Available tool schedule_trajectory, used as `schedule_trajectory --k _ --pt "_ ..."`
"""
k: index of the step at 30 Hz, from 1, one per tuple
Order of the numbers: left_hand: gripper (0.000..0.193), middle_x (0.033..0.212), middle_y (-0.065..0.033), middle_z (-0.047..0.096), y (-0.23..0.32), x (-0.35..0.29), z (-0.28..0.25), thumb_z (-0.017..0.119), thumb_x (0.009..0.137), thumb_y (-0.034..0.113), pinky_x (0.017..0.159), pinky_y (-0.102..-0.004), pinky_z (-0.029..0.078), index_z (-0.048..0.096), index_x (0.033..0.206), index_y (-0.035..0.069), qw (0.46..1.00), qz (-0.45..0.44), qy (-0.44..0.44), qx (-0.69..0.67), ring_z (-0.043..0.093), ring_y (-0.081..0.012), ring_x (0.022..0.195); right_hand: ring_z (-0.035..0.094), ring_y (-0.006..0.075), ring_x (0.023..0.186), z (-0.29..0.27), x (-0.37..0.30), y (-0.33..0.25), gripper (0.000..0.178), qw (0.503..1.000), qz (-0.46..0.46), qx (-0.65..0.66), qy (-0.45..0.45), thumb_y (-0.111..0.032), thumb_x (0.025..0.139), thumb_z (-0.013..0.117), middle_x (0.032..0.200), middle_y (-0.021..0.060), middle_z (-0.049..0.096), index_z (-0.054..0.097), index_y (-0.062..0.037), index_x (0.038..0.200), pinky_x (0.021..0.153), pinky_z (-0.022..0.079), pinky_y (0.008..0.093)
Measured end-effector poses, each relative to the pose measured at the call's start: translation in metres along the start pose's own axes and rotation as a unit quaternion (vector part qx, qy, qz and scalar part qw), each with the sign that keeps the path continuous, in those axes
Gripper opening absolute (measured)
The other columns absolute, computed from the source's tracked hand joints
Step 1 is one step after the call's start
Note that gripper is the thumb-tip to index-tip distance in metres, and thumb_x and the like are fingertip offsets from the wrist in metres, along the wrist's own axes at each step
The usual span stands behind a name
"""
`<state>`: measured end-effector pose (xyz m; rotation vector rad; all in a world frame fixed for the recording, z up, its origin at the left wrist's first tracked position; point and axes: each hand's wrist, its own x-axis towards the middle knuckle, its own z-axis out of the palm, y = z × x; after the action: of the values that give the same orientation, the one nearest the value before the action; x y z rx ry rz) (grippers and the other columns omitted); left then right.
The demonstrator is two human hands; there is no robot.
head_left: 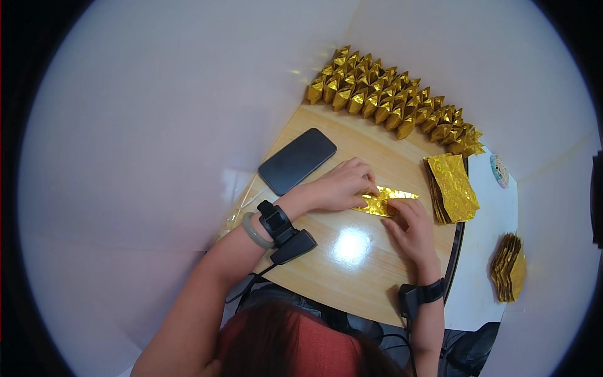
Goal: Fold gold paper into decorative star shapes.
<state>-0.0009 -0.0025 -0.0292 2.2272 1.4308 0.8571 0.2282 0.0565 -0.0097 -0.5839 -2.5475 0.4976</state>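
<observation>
A narrow folded piece of gold foil paper [379,202] lies on the wooden table in front of me, its right end tapering to a point. My left hand [342,184] reaches in from the left, with curled fingers gripping the paper's left part. On the right part, the bent fingers of my right hand [411,227] close over the lower edge, the thumb kept near them. The fingertips partly hide the paper. Just right of it is a stack of flat gold foil sheets [453,188].
A dark phone [298,161] rests left of the paper. Rows of folded gold paper ingots [383,94] stand along the far edge. On the white surface at right are a gold paper bundle [509,269] and a small round patterned object [499,171]. Pale walls enclose the table [314,267].
</observation>
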Motion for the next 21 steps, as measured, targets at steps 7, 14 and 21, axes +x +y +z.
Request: schedule_trajectory --k 7,14,21 --pt "0.039 0.106 -0.0091 0.054 0.016 0.002 -0.001 0.077 0.069 0.027 0.097 -0.0375 0.037 0.068 0.1 0.006 0.998 0.024 0.045 0.045 0.044 -0.0285 0.111 0.06 0.0284 0.091 0.001 0.001 0.004 0.03 0.999 0.006 -0.032 0.017 -0.014 0.075 0.074 0.096 0.0096 0.065 0.064 -0.0052 0.102 0.077 0.05 0.0368" --pt "0.025 0.094 -0.0042 0.057 0.012 0.002 0.005 0.076 0.067 0.026 0.088 -0.0358 0.042 0.072 0.085 0.008 0.989 0.042 0.072 0.123 0.05 -0.0242 0.099 0.06 0.027 0.091 0.0 0.004 0.0 0.026 0.999 -0.022 -0.028 0.027 -0.013 0.073 0.074 0.094 0.0087 0.065 0.066 -0.0052 0.097 0.079 0.05 0.037" --pt "0.02 0.09 -0.0033 0.058 0.014 0.002 0.003 0.074 0.07 0.026 0.084 -0.035 0.043 0.073 0.081 0.01 0.989 0.059 0.075 0.111 0.052 -0.0219 0.096 0.059 0.0265 0.091 -0.002 0.0 0.012 0.025 0.999 0.008 -0.024 0.025 -0.008 0.07 0.074 0.092 0.0078 0.065 0.067 -0.0056 0.095 0.08 0.049 0.0355"
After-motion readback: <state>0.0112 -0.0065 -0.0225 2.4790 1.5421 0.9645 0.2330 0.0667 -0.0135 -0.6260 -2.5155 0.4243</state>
